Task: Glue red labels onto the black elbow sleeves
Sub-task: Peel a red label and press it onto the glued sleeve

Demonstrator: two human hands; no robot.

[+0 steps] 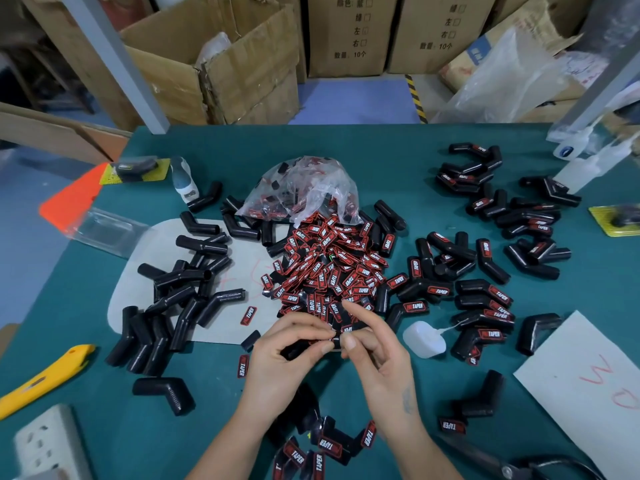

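Note:
A heap of red labels spills from a clear plastic bag at the table's middle. Plain black elbow sleeves lie piled at the left, and sleeves bearing labels lie at the right. At the front centre, my left hand grips a black sleeve. My right hand pinches the sleeve's end with thumb and middle finger, its index finger raised. The sleeve is mostly hidden by my fingers. A small white glue bottle lies just right of my hands.
A yellow utility knife and a white power strip lie front left. Scissors and a white sheet sit front right. Glue bottles stand back right. Several labelled sleeves lie at the near edge. Cardboard boxes stand behind.

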